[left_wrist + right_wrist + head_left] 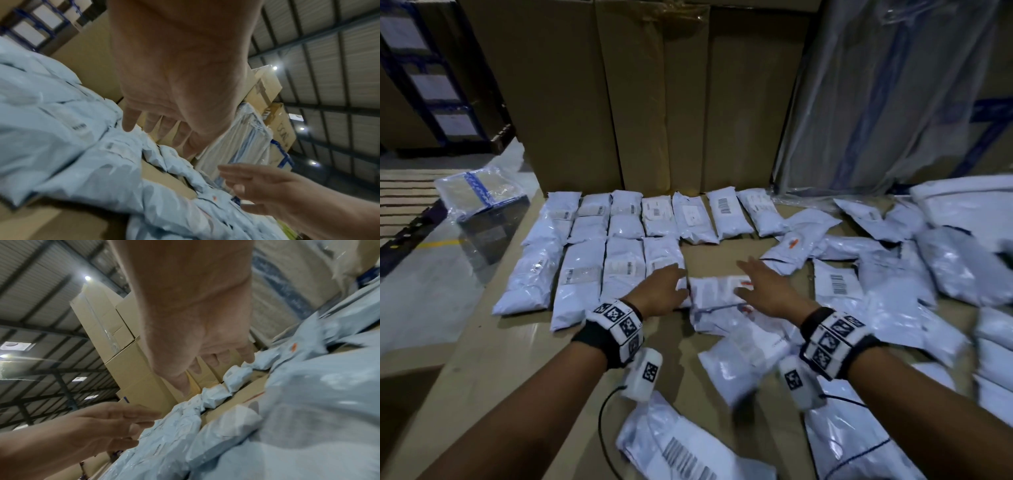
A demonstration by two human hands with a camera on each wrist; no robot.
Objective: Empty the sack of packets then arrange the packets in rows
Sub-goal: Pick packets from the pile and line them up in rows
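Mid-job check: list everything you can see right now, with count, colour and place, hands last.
arranged packets: about fifteen, white, in rows at far left of the surface
loose packets: many, white, heaped at right and near edge
packet between the hands: one, white with a red-marked label, centre
cardboard surface: one, brown, under everything
tall cartons: several, brown, behind the rows
wrapped box: one, clear film, blue tape, far left
left hand: open, over the packet's left edge
right hand: open, over its right side

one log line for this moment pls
stage: arranging rows | left hand: open | right hand: open | packet between hands | loose packets at right
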